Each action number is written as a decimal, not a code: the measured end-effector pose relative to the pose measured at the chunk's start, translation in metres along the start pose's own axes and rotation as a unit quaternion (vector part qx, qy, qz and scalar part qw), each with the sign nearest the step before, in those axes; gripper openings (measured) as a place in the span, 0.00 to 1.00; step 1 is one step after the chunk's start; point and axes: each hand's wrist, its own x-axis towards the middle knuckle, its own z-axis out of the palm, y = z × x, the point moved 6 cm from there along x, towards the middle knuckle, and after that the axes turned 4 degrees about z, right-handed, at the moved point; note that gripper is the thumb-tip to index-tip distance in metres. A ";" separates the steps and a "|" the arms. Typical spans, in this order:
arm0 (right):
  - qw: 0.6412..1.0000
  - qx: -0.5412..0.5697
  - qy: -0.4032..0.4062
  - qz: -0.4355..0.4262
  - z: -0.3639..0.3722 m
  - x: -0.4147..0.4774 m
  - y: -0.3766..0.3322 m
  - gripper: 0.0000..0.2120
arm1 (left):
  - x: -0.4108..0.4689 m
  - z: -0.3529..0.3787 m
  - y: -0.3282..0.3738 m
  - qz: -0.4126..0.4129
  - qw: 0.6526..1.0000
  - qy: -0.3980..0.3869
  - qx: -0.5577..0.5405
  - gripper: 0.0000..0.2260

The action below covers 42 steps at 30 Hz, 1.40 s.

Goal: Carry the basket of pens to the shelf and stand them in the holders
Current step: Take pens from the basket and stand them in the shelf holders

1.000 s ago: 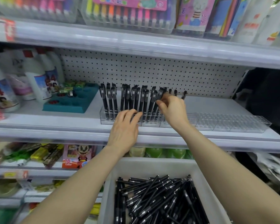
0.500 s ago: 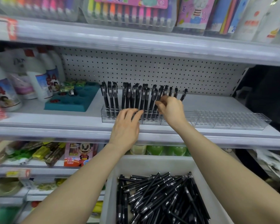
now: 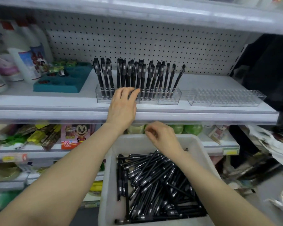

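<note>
Here, left hand (image 3: 122,108) before pen holder (image 3: 168,100), teal tray (image 3: 55,87) beside.

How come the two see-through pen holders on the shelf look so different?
The left holder has black pens standing in it; the right holder has none. The left hand is at the left holder's front; no hand is near the right holder. Both are clear plastic and sit side by side on the same shelf.
</note>
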 end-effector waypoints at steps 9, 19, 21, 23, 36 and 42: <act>0.977 -0.062 -0.188 -0.074 0.048 -0.031 -0.017 0.08 | -0.001 0.000 0.002 0.000 1.000 0.009 0.003 0.21; 0.945 -0.159 -0.287 -0.015 0.056 -0.026 -0.005 0.07 | 0.001 -0.006 0.001 -0.003 0.999 -0.031 -0.013 0.21; 0.950 -0.136 -0.283 -0.001 0.046 -0.023 -0.002 0.08 | 0.001 -0.008 0.000 -0.001 0.999 -0.042 -0.025 0.22; 0.957 -0.098 -0.273 0.015 0.036 -0.020 0.001 0.07 | -0.001 -0.015 0.003 -0.002 0.999 -0.026 -0.047 0.23; 0.989 0.085 -0.089 0.084 -0.086 0.050 -0.007 0.06 | -0.022 -0.019 0.047 0.094 0.983 -0.130 -0.084 0.10; 0.821 0.500 0.034 0.272 -0.094 0.051 0.013 0.11 | -0.008 -0.026 0.047 -0.030 0.987 -0.135 -0.084 0.10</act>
